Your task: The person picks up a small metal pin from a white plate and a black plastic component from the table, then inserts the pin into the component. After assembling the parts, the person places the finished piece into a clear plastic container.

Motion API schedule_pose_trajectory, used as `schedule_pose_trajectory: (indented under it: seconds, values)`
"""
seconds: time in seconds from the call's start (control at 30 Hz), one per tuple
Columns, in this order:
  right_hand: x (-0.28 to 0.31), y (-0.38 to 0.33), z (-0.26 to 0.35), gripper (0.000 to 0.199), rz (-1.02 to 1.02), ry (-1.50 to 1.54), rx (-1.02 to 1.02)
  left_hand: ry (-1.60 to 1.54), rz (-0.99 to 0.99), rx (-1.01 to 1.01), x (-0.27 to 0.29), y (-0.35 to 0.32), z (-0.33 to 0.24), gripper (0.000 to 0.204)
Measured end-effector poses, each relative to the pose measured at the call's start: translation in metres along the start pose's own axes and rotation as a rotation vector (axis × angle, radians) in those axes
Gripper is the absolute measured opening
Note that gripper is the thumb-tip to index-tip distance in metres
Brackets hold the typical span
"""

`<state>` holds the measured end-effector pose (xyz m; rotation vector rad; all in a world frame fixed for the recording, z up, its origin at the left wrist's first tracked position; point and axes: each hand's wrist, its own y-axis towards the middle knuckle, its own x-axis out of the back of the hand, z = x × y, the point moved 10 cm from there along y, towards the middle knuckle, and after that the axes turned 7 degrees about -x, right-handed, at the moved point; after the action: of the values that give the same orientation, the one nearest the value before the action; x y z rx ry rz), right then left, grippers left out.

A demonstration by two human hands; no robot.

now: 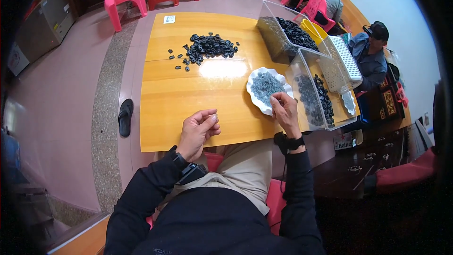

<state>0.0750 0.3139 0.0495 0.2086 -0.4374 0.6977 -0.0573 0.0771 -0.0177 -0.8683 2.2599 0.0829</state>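
Note:
My left hand [201,131] is raised over the near edge of the wooden table [165,99]. Its thumb and index finger are pinched together, and what lies between them is too small to make out. At the right rim of a white wavy-edged plate [252,95] is my right hand [285,112], fingertips closed over small translucent bluish pieces [265,85] heaped in it. Whatever the right fingertips grip is hidden. Beyond both hands a pile of small black ring-like parts [207,48] lies on the tabletop, with a few strays on its left.
To the right stand a large clear bin [273,35] of black parts and a smaller clear bin [302,61], also holding black parts. Next to them are a white perforated basket [340,61] and a yellow container [314,30]. A person [370,52] sits beyond these.

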Motion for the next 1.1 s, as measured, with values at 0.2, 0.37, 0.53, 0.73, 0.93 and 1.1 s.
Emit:
schedule_pose_trajectory:
  seconds: [0.2, 0.37, 0.53, 0.73, 0.93, 1.1]
  values:
    - [-0.045, -0.025, 0.021, 0.014, 0.191, 0.431, -0.101, -0.005, 0.04, -0.013, -0.001, 0.0, 0.006, 0.021]
    - [-0.102, -0.047, 0.031, 0.015, 0.39, 0.636, -0.191, 0.005, 0.065, 0.0, -0.008, -0.001, 0.009, 0.02]
    - [-0.129, -0.056, 0.037, 0.011, 0.489, 0.657, -0.149, 0.058, 0.153, 0.037, -0.017, -0.004, 0.01, 0.02]
    - [-0.134, -0.058, 0.041, 0.007, 0.501, 0.671, -0.073, 0.041, 0.201, 0.049, -0.021, -0.006, 0.002, 0.017]
    - [-0.132, -0.06, 0.047, 0.005, 0.469, 0.567, 0.019, 0.018, 0.216, 0.028, -0.019, -0.004, -0.001, 0.014]
    - [-0.129, -0.061, 0.051, 0.005, 0.443, 0.527, 0.105, -0.018, 0.203, 0.064, -0.021, -0.005, 0.001, 0.014]
